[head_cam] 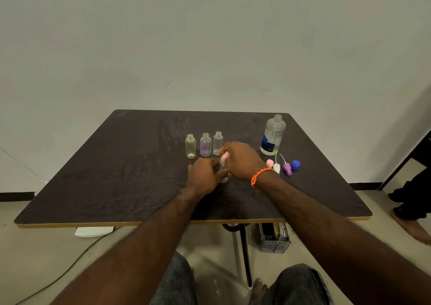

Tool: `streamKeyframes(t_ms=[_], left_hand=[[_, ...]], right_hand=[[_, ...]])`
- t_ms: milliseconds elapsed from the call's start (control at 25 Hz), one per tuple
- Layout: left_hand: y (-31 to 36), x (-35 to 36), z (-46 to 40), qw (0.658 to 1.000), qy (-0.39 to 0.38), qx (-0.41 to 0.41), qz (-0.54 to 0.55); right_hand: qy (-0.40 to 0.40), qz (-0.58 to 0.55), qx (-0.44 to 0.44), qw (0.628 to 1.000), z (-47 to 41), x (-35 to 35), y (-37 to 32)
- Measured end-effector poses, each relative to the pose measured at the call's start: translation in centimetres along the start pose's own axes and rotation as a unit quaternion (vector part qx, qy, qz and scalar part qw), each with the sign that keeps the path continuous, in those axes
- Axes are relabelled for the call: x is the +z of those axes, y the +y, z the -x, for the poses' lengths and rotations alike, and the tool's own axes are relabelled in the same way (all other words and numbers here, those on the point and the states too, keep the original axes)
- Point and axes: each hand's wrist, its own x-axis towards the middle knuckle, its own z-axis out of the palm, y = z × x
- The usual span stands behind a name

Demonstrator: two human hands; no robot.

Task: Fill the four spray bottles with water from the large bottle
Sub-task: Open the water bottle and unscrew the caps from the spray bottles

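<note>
Three small uncapped spray bottles stand in a row on the dark table (116, 176): a yellowish one (190, 146), a purple-tinted one (205, 145) and a clear one (217, 143). A fourth small clear bottle (224, 179) stands in front of them, mostly hidden by my hands. My left hand (203, 176) grips its body. My right hand (242, 160) pinches the pink spray cap (225, 157) on its top. The large bottle (272, 135), uncapped and partly full, stands at the back right.
Loose caps lie to the right of my hands: a pink one (269, 163), a white sprayer (276, 167), a purple sprayer (287, 168) and a blue cap (295, 164). A grey basket (275, 240) sits under the table. Another person's foot (412, 227) is at the right.
</note>
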Motion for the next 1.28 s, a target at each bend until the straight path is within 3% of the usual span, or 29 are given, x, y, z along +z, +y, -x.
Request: streamKeyframes(t_ms=[360,560,760,840,960,1080,1280], left_hand=[[0.5,0.1,0.2,1.0,0.012,-0.019,0.004],[0.6,0.8,0.1,1.0,0.013,-0.008,0.0],[2.5,2.4,-0.7,1.0,0.002,0.016,0.0],[3.4,3.4,-1.2,1.0,-0.01,0.023,0.008],[4.5,5.0,-1.7,0.999,-0.026,0.027,0.012],[4.4,5.8,-2.0,0.999,-0.029,0.028,0.008],[3.8,6.0,-2.4,0.998,-0.039,0.034,0.021]], right_hand=[[0.171,-0.106,0.017,0.979,1.6,-1.2,2.0],[0.304,-0.156,0.079,0.936,3.2,-0.4,2.7],[0.398,-0.238,0.181,0.868,5.3,0.3,6.7],[0.39,-0.198,0.25,0.864,6.0,0.3,8.9],[0.334,-0.033,0.333,0.881,6.3,0.0,11.7],[0.275,0.069,0.351,0.892,5.8,0.1,12.7],[0.222,0.137,0.343,0.902,5.0,1.2,13.1]])
